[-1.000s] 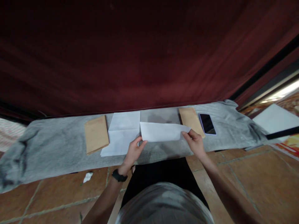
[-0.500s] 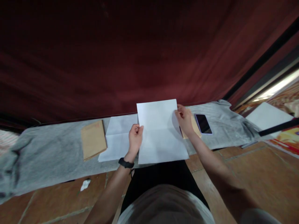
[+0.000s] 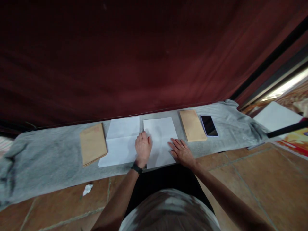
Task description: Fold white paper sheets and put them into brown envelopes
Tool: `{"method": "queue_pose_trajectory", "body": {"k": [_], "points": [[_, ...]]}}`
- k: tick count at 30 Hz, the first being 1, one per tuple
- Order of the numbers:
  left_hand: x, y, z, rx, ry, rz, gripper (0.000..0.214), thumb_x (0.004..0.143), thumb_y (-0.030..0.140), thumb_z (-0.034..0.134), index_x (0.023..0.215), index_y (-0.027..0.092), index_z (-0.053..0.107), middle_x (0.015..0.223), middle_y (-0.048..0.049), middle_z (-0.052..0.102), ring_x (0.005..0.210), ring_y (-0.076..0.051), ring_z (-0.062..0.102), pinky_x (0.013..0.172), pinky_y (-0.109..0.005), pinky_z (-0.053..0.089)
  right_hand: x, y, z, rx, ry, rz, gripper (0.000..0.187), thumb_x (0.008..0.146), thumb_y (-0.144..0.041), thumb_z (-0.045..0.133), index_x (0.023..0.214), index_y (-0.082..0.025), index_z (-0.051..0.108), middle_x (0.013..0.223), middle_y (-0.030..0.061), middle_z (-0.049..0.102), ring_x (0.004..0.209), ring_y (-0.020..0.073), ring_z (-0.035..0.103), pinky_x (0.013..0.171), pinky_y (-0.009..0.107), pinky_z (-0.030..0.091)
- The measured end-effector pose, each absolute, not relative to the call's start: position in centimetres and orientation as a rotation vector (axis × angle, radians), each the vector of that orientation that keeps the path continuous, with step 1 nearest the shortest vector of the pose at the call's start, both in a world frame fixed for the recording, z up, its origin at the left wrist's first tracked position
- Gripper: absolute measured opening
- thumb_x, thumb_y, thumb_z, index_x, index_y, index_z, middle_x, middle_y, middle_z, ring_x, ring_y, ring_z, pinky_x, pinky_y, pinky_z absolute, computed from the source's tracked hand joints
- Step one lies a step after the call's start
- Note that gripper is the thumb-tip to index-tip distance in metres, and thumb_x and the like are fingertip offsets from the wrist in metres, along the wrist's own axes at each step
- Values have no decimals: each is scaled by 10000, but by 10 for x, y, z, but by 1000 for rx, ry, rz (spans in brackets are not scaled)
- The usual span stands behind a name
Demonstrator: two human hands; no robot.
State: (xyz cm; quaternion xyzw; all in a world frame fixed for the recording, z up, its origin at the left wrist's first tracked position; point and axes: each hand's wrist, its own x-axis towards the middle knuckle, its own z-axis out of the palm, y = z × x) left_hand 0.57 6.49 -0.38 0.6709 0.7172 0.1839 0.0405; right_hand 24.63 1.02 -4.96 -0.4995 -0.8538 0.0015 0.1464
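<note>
A creased white sheet of paper (image 3: 160, 128) lies on the grey cloth in front of me. My left hand (image 3: 143, 147), with a black band at the wrist, rests on its left edge, fingers forward and thumb slightly apart. My right hand (image 3: 183, 153) lies flat near the sheet's right edge with its fingers spread. Neither hand grips anything. Beside my left hand is a second creased white sheet (image 3: 121, 147). Beyond my right hand sits a stack of brown envelopes (image 3: 193, 125).
The grey cloth (image 3: 53, 160) covers a long narrow surface against a dark red hanging (image 3: 154, 64). More brown envelopes (image 3: 93, 143) lie at the left, partly over the second sheet. A phone (image 3: 209, 125) lies at the right. A crumpled white scrap (image 3: 88, 189) is on the tiled floor.
The white sheet, held raised between both hands before, now lies down on the cloth. Both hands have let go of its edges and rest on it. The right-hand envelopes are now uncovered.
</note>
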Motion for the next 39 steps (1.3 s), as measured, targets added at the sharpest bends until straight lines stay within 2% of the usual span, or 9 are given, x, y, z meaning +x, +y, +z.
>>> {"method": "queue_pose_trajectory", "body": {"k": [2, 5, 14, 17, 19, 25, 31, 36, 39], "points": [[21, 49, -8, 2337, 2008, 572, 471, 1014, 338, 410, 1426, 115, 461, 1355, -198, 597, 1293, -302, 545, 1064, -449, 433, 246, 10, -48, -1441, -2461, -14, 494, 1017, -349, 493, 1494, -224, 461, 1556, 117, 444, 1413, 282, 437, 1194, 519, 300], [43, 30, -25, 2602, 1618, 462, 511, 1016, 399, 419, 1481, 188, 432, 1552, -126, 449, 1461, -290, 369, 1181, -489, 329, 244, 12, -49, -1433, -2464, -27, 505, 1019, -353, 485, 1506, -224, 444, 1561, 119, 435, 1421, 286, 424, 1193, 527, 295], [-8, 4, -40, 2607, 1633, 330, 597, 1005, 462, 435, 1523, 168, 395, 1591, -134, 387, 1493, -278, 322, 1209, -488, 307, 271, -1, -51, -1375, -2465, 81, 534, 1030, -358, 456, 1536, -203, 383, 1580, 122, 406, 1452, 271, 384, 1197, 517, 309], [-34, -19, -34, 2703, 1472, 270, 709, 939, 518, 558, 1545, 207, 359, 1625, -124, 323, 1509, -304, 278, 1214, -523, 291, 288, -10, -52, -1265, -2527, 154, 628, 990, -395, 542, 1553, -200, 343, 1597, 133, 372, 1466, 276, 363, 1201, 529, 306], [-41, -30, -31, 2731, 1417, 250, 716, 906, 463, 627, 1539, 245, 375, 1636, -106, 303, 1514, -313, 263, 1216, -536, 285, 295, -14, -51, -1207, -2562, 201, 707, 936, -410, 626, 1552, -207, 347, 1608, 137, 349, 1468, 296, 355, 1202, 548, 300], [-38, -27, -25, 2601, 1481, 288, 561, 891, 63, 496, 1410, 265, 559, 1500, -50, 529, 1423, -235, 450, 1177, -459, 396, 299, -14, -45, -1176, -2499, 321, 487, 970, -206, 523, 1452, -273, 509, 1539, 77, 477, 1421, 239, 440, 1197, 530, 333], [-55, -34, -22, 2491, 1323, 398, 472, 887, 50, 486, 1255, 274, 678, 1365, -22, 653, 1331, -205, 553, 1119, -442, 478, 300, -29, -41, -1069, -2410, 445, 379, 979, -259, 541, 1352, -265, 611, 1408, 74, 614, 1360, 234, 518, 1175, 521, 384], [-64, -36, -21, 2398, 1288, 454, 635, 752, -66, 468, 1245, 270, 685, 1359, -15, 656, 1300, -177, 574, 1132, -420, 474, 301, -37, -45, -1056, -2337, 477, 367, 981, -210, 498, 1317, -265, 636, 1377, 76, 637, 1324, 231, 554, 1150, 514, 419], [-64, -33, -18, 2339, 1297, 483, 457, 829, 15, 513, 1141, 271, 729, 1303, -21, 691, 1227, -185, 625, 1097, -420, 502, 299, -34, -49, -1102, -2255, 478, 315, 976, -218, 522, 1249, -262, 674, 1257, 68, 707, 1255, 228, 606, 1114, 505, 459]]}}
